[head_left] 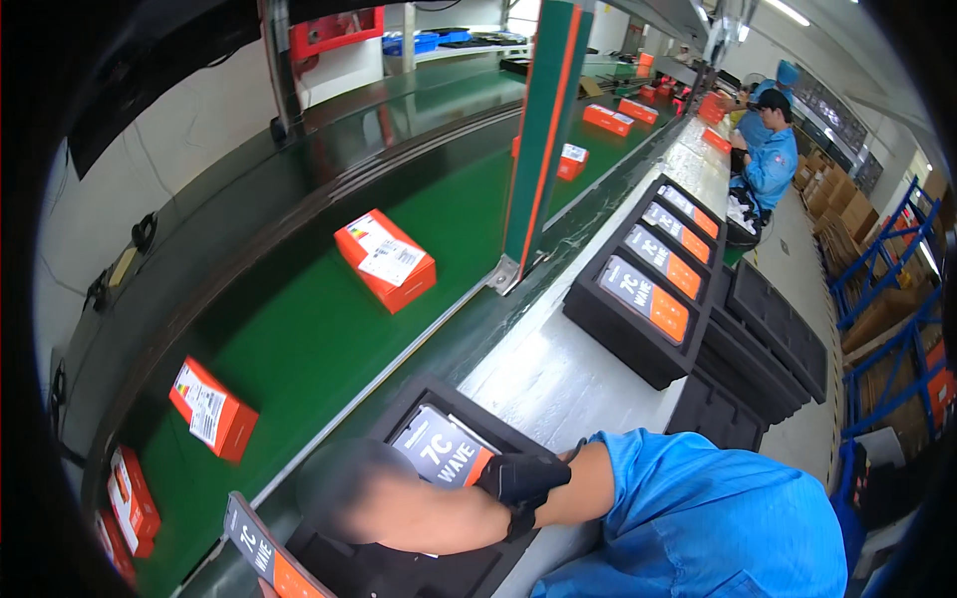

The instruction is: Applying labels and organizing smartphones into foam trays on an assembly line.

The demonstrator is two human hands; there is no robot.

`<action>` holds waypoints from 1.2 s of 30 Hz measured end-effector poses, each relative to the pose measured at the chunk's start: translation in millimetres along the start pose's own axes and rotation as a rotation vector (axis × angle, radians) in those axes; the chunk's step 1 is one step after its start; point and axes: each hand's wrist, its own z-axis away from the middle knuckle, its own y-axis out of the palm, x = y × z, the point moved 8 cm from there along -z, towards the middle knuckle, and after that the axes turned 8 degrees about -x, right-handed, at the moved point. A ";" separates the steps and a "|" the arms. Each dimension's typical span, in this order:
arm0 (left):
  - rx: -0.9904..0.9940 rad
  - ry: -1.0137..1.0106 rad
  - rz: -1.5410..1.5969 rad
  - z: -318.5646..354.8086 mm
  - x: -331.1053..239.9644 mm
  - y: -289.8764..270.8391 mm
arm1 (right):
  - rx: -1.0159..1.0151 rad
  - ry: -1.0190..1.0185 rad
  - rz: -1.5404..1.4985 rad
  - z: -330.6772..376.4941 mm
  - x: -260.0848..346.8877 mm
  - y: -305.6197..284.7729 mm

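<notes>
At the lower left edge, the fingertips of my left hand (266,588) pinch a thin phone with a grey and orange printed front (269,554), which is held up on a tilt. My right arm comes in from the lower right in a blue sleeve (698,518). It reaches over a black foam tray (478,411), with black covering on my right hand (522,482). Its fingers cannot be made out, because part of this area is blurred. Another grey and orange phone (439,445) lies in that tray, partly covered by the arm.
A second black tray (623,344) holds several phones on the metal bench; more black trays (763,329) are stacked beside it. Several orange boxes (387,261) lie along the green conveyor (299,329). A green post (543,149) rises at its edge. Co-workers in blue (770,164) stand farther along.
</notes>
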 end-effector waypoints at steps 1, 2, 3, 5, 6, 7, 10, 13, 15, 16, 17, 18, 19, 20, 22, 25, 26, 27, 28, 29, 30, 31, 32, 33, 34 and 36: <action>0.061 -0.053 0.087 0.9 4.5 8.1 | -0.046 0.023 -0.176 -1.8 -2.6 -3.9; 0.091 -0.085 0.183 6.4 5.5 12.2 | -0.030 0.045 -0.380 -5.1 -3.4 -2.4; 0.071 0.011 0.083 6.4 3.0 9.4 | -0.093 0.053 -0.533 -4.1 -7.4 -9.7; -0.139 0.143 0.055 11.6 -2.5 -11.3 | -0.008 0.179 -0.743 -10.1 -13.8 -6.7; -0.130 0.340 -0.338 18.1 -10.8 -7.7 | -0.046 0.160 -0.738 -14.7 -17.3 -16.7; -0.150 0.186 0.007 13.1 -3.7 -14.6 | -0.060 0.136 -0.716 -18.4 -21.1 -26.3; -0.175 0.235 0.021 10.3 -15.3 -14.9 | -0.017 0.275 -0.648 -28.7 -30.6 -39.6; -0.248 0.330 -0.200 24.1 -70.6 -25.6 | 0.036 0.294 -0.688 -32.7 -13.6 -41.8; -0.289 0.505 -0.387 27.1 -136.2 -31.6 | 0.044 0.319 -0.698 -34.8 -8.7 -44.3; -0.194 0.624 -0.535 27.9 -175.2 -28.5 | 0.059 0.291 -0.677 -35.4 -4.8 -44.7; -0.187 0.726 -0.604 23.6 -212.3 -34.8 | 0.078 0.270 -0.647 -36.2 -2.0 -45.3; -0.319 0.768 -0.710 16.2 -255.1 -52.8 | 0.067 0.273 -0.657 -37.3 -1.9 -46.2; -0.431 0.848 -0.725 11.3 -296.3 -72.0 | 0.065 0.276 -0.667 -38.3 -1.4 -46.1; -0.616 0.938 -0.757 6.7 -338.8 -94.4 | 0.071 0.286 -0.668 -39.9 -1.4 -44.8; -0.681 0.969 -0.758 -20.2 -408.5 -126.0 | 0.052 0.270 -0.661 -45.7 0.8 -44.1; -0.872 1.027 -0.986 -64.2 -496.8 -159.4 | 0.028 0.303 -0.707 -56.0 4.5 -41.5; -0.916 1.048 -1.088 -79.4 -516.8 -166.4 | 0.041 0.289 -0.692 -61.0 5.9 -39.5; -0.903 1.048 -1.102 -95.1 -530.8 -175.6 | 0.086 0.297 -0.731 -64.1 4.8 -39.4; -1.099 1.072 -1.464 -104.2 -548.1 -172.7 | 0.119 0.307 -0.773 -67.8 2.3 -40.8; -1.273 1.096 -1.825 -116.5 -561.0 -163.0 | 0.096 0.319 -0.820 -71.2 3.3 -43.6; -1.176 1.107 -1.711 -130.4 -567.9 -169.1 | 0.105 0.327 -0.847 -74.1 4.1 -43.9; -1.154 1.210 -1.746 -138.5 -570.9 -166.3 | 0.096 0.317 -0.893 -77.4 4.7 -44.8; -1.128 1.250 -1.751 -147.2 -571.8 -166.5 | 0.091 0.305 -0.938 -79.9 6.2 -45.3; -1.114 1.295 -1.786 -151.3 -569.7 -165.9 | 0.085 0.317 -0.953 -81.6 6.4 -42.9; -1.129 1.261 -1.847 -155.8 -566.7 -167.6 | 0.088 0.329 -0.958 -83.3 5.9 -38.7; -1.136 1.213 -1.915 -164.7 -553.9 -166.4 | 0.075 0.365 -0.913 -85.5 1.5 -33.6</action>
